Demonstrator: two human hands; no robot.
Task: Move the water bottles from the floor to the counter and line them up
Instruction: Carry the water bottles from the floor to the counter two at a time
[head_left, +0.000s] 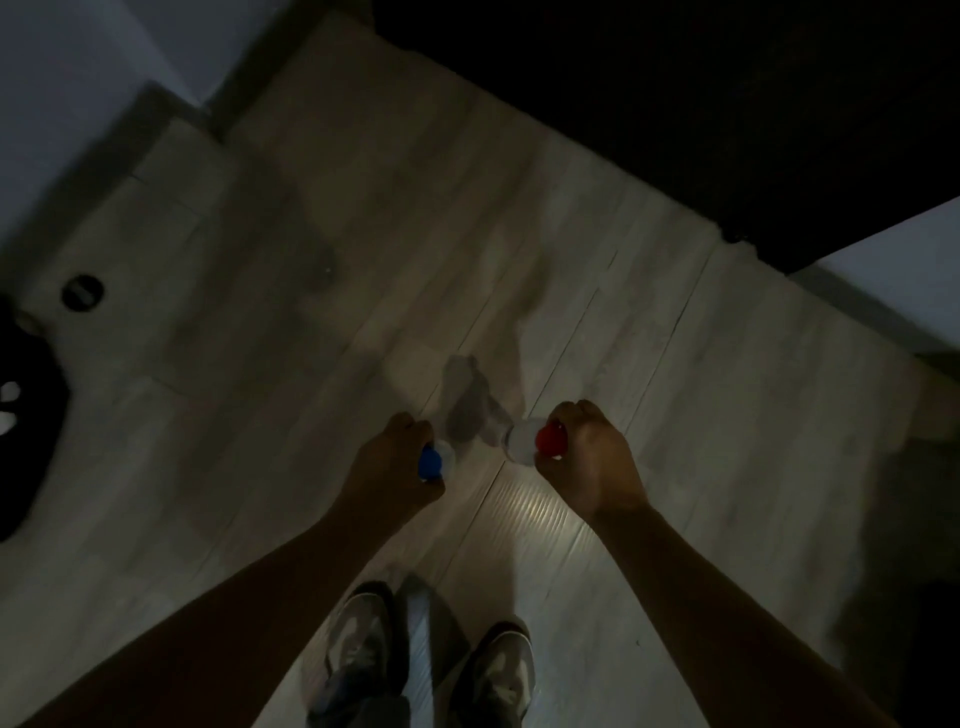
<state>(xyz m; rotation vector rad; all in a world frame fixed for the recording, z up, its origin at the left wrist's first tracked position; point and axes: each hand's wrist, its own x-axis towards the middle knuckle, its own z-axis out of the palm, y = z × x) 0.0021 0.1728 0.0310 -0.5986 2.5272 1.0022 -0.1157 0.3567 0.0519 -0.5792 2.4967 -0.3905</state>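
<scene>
While both arms reach down, the left hand (395, 462) grips a blue-capped bottle (434, 461) by its top; the right hand (587, 462) grips a red-capped bottle (527, 440) likewise. Both bottles hang or stand over the pale plank floor (311, 260); contact unclear. Pickup step. Counter not visible; next, carry upright and turn.

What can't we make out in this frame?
Head view, dim:
Bodies of blue-cap bottle, red-cap bottle: hidden under caps and left hand, right hand.
Whether they touch the floor: top-down view, cannot tell.
Left edge cuts off black object.
Top right: too dark.
</scene>
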